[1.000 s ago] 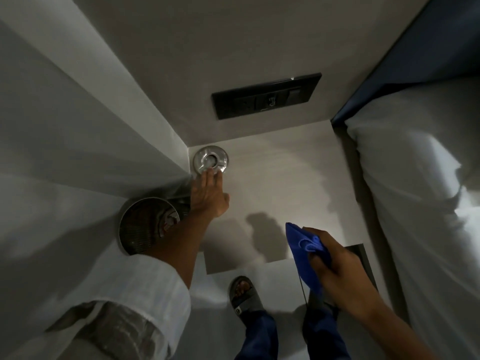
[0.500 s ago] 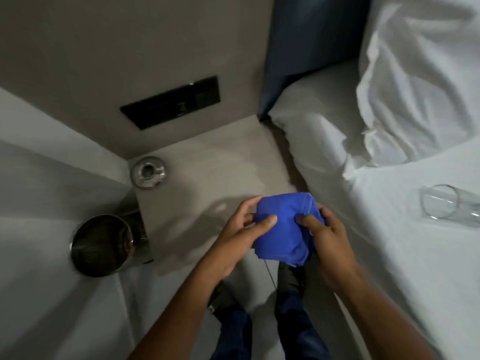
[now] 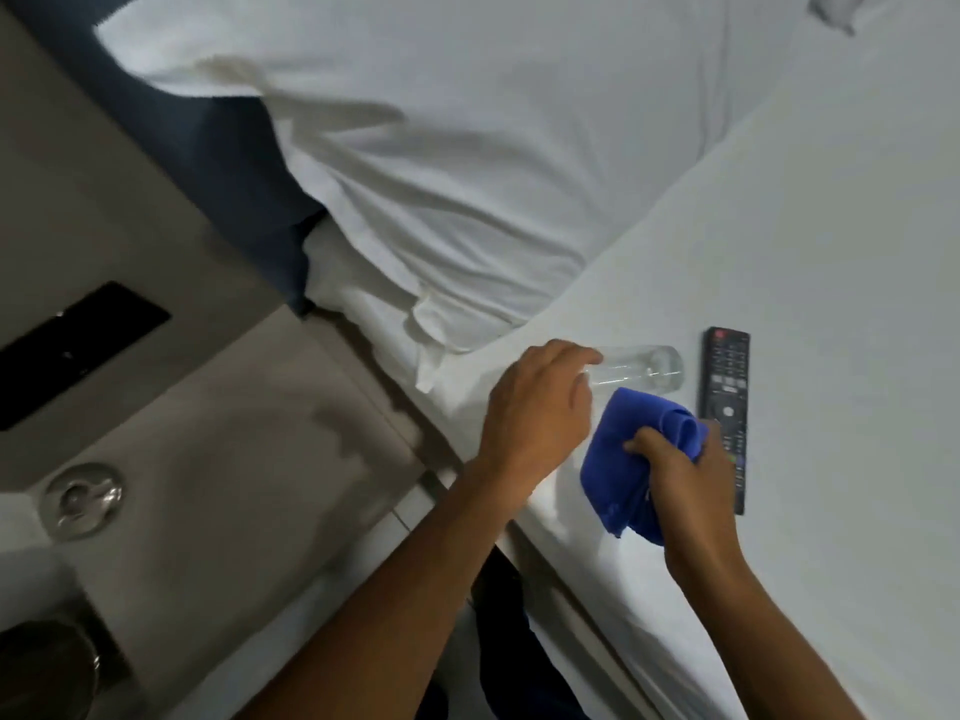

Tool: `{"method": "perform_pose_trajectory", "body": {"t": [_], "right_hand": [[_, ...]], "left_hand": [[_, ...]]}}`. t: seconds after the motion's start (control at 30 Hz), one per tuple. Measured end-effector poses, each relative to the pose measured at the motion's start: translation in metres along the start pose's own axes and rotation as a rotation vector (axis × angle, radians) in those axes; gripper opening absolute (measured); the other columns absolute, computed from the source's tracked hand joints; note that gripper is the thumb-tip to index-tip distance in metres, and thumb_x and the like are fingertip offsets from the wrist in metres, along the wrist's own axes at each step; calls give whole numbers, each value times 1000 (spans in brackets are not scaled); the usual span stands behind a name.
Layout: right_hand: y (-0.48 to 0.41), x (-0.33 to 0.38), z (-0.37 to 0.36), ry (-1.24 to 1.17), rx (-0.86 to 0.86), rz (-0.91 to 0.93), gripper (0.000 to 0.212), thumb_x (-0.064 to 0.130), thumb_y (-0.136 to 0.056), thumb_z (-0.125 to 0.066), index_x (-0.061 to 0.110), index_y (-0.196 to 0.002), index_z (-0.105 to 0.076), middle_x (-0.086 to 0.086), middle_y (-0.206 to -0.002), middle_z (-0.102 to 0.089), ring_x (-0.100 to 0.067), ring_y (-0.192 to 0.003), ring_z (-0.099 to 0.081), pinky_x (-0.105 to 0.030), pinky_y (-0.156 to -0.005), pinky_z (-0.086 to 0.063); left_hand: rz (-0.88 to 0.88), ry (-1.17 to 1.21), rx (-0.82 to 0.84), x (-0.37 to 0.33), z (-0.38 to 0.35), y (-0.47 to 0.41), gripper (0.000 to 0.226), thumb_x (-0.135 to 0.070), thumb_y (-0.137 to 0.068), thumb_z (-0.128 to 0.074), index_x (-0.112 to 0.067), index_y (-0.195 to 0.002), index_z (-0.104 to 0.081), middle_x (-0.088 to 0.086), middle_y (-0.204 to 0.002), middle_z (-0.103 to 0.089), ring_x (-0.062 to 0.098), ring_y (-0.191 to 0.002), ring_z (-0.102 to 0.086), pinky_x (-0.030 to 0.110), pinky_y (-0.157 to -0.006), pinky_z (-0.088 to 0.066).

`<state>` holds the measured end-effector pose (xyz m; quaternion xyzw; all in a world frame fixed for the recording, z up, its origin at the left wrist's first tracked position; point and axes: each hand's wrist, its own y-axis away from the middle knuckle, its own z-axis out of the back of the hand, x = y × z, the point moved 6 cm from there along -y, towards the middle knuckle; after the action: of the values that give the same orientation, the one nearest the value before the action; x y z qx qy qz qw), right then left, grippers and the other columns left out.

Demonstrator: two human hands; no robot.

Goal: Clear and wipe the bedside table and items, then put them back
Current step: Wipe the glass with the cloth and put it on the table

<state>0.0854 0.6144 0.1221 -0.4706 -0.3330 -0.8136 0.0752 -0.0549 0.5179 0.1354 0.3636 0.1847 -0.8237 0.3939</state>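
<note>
A clear drinking glass (image 3: 641,370) lies on its side on the white bed sheet (image 3: 831,252). My left hand (image 3: 537,410) is at its near end, with fingers over the rim and the thumb under it. My right hand (image 3: 685,478) grips a bunched blue cloth (image 3: 631,462) just in front of the glass. A black remote control (image 3: 725,392) lies on the sheet to the right of the glass, its lower part behind my right hand. The beige bedside table (image 3: 234,449) is at the left, with a round metal ashtray (image 3: 83,501) on its far left corner.
A white pillow (image 3: 467,174) lies against a blue headboard (image 3: 208,163) above the table. A black switch panel (image 3: 78,350) is set in the wall. A metal bin (image 3: 47,667) stands on the floor at the lower left.
My view has swung right from the table to the bed. My left hand let go of the cloth and reached to the glass; my right hand carried the cloth over the sheet.
</note>
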Motion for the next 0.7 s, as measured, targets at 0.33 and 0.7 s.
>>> {"method": "perform_pose_trajectory", "body": {"t": [0.33,0.7], "right_hand": [[-17,-22,24,-89,-94,23,25,19,-92,-53,35,-111,-54,10,-97,-63,-13,-90,-62,-27,-67,-47],[41,20,-112,-47,456,163,42,24,-95,-57,40,-133,-53,14,-128,-64,-2,-116,-59,-32,-101,-47]], "left_hand": [[81,-228,318,14,-76,-33,75,-49,-78,-72,-27,-141,-39,5,-125,-63,26,-110,-63,37,-87,-49],[862,1228,35,97,12,119,55,-52,-69,-71,-29,-119,-67,-4,-112,-75,8,-102,-72,22,-77,-54]]}}
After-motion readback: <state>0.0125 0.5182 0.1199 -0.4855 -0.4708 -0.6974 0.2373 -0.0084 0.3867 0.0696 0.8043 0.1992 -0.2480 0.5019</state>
